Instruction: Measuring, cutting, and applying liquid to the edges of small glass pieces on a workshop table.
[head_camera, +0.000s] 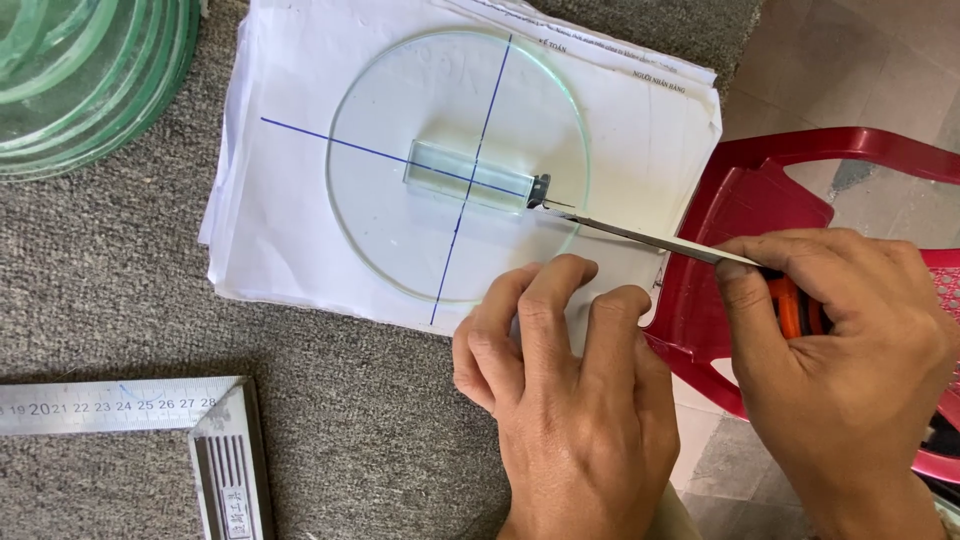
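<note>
Glass disc (400, 230), round and clear with a greenish edge, lay flat on a stack of white paper sheets (290, 230) marked with a blue cross. Disc centre sat roughly on the crossing point. A small clear rectangular glass block (465, 175) lay on the disc along one blue line, with a dark bit at its right end.

Right hand (850, 350) was closed around a utility knife with an orange body (790, 300), thumb and forefinger pinching the long thin metal blade (640, 235). Blade tip was at the right end of the block; couldn't tell whether it touched.

Left hand (570, 400) held nothing, fingers curled, fingertips (560, 275) pressing on the paper just beside the disc's lower right rim.

Paper stack sat on grey carpet-like cloth (350, 420). More stacked green-edged glass discs (80, 80) were at top left, well apart. A steel square with a ruler scale (130, 405) lay at bottom left. A red plastic chair (770, 190) stood to the right, under the right hand.
</note>
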